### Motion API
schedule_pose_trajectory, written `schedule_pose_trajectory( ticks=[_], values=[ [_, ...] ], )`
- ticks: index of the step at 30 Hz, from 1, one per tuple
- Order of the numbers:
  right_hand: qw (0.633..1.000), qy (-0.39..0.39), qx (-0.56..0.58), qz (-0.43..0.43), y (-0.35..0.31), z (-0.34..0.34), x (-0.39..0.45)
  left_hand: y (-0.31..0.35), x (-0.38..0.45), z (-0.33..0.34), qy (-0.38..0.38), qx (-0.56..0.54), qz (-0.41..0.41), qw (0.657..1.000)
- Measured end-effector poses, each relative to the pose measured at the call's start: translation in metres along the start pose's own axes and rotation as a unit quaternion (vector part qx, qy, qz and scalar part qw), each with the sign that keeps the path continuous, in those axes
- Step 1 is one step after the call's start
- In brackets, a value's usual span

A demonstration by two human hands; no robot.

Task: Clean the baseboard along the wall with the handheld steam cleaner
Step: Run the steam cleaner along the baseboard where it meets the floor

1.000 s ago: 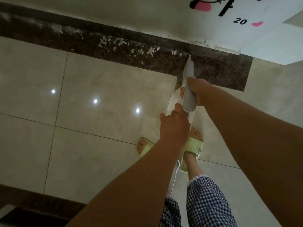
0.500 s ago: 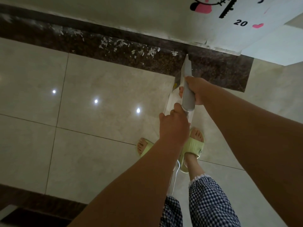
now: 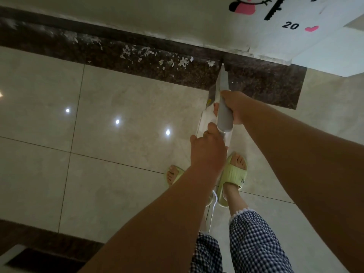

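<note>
At the baseboard (image 3: 137, 56) — both hands, left hand (image 3: 207, 150) and right hand (image 3: 235, 105), clamped on the steam cleaner (image 3: 224, 107).

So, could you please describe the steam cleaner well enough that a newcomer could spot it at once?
Find the dark speckled baseboard under the pale wall, flecked with white flakes. The steam cleaner is the slim grey-and-white wand running from both hands up to it, nozzle tip at the band's top edge. Nothing else is handheld: right hand at mid-body, left hand at the rear.

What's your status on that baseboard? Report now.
Both hands on steam cleaner: right hand forward, left hand at rear. Nozzle at baseboard. White flakes left of nozzle.
</note>
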State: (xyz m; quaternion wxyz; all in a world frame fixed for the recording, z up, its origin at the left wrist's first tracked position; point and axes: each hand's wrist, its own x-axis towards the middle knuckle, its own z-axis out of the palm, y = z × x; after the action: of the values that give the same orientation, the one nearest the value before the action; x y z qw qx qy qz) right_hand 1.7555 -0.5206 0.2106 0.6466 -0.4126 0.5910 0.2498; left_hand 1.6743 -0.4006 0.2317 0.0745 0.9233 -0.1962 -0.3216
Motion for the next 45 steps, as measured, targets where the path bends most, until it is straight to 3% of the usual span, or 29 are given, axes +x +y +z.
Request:
schedule_pose_trajectory(
  ticks=[20, 45],
  values=[
    [0.999, 0.007, -0.052, -0.004, -0.014, 0.028, -0.002, -0.004, 0.0, -0.002, 0.048, -0.008, -0.073, 0.996],
    [0.998, -0.022, -0.053, -0.01, -0.008, 0.048, 0.001, -0.025, -0.003, -0.011, 0.048, 0.007, -0.064, 0.997]
  ],
)
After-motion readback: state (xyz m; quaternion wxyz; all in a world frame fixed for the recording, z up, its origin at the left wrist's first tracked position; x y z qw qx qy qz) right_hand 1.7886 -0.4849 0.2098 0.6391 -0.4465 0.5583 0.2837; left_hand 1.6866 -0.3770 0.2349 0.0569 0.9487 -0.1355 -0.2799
